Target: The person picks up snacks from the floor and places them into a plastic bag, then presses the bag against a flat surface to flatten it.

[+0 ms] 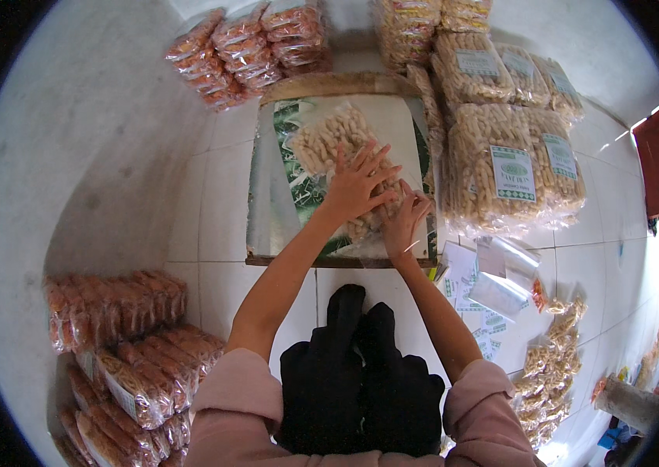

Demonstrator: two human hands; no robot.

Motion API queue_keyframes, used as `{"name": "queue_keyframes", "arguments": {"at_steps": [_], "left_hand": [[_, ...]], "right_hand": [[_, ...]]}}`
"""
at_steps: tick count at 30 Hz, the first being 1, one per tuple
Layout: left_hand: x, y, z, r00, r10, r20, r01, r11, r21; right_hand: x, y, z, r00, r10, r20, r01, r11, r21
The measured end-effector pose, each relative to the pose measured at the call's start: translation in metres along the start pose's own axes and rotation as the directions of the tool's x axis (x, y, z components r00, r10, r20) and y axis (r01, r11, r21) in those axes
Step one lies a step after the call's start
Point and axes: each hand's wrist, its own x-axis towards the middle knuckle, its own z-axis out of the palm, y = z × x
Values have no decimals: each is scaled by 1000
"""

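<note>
A clear plastic bag of pale, stick-shaped snacks (328,140) lies flat and slanted on a low table (393,117) with a green leaf-patterned top. Across the middle of the bag rests my left hand (357,185), its fingers spread and palm down. My right hand (405,222) is at the bag's near right edge, with its fingertips drawn together in a pinch on the plastic. Part of the bag is hidden under both hands.
Stacked bags of pale snacks (493,159) stand right of the table. Reddish packs (248,47) are piled at the far left, more (131,342) at the near left. Printed labels and clear plastic sleeves (503,276) lie on the tiles, beside loose snacks (551,362).
</note>
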Motion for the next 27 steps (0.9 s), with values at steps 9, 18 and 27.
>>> {"name": "queue_keyframes", "arguments": {"at_steps": [9, 18, 27], "left_hand": [[4, 5, 4, 1000, -9, 21, 11, 999, -51], [-3, 1, -4, 986, 128, 108, -125, 991, -36], [-37, 15, -13, 908, -391, -150, 239, 778, -581]], "right_hand": [[-14, 18, -14, 982, -164, -95, 172, 982, 79], [-3, 10, -3, 968, 154, -198, -87, 946, 313], [-27, 26, -14, 986, -156, -60, 160, 985, 68]]}}
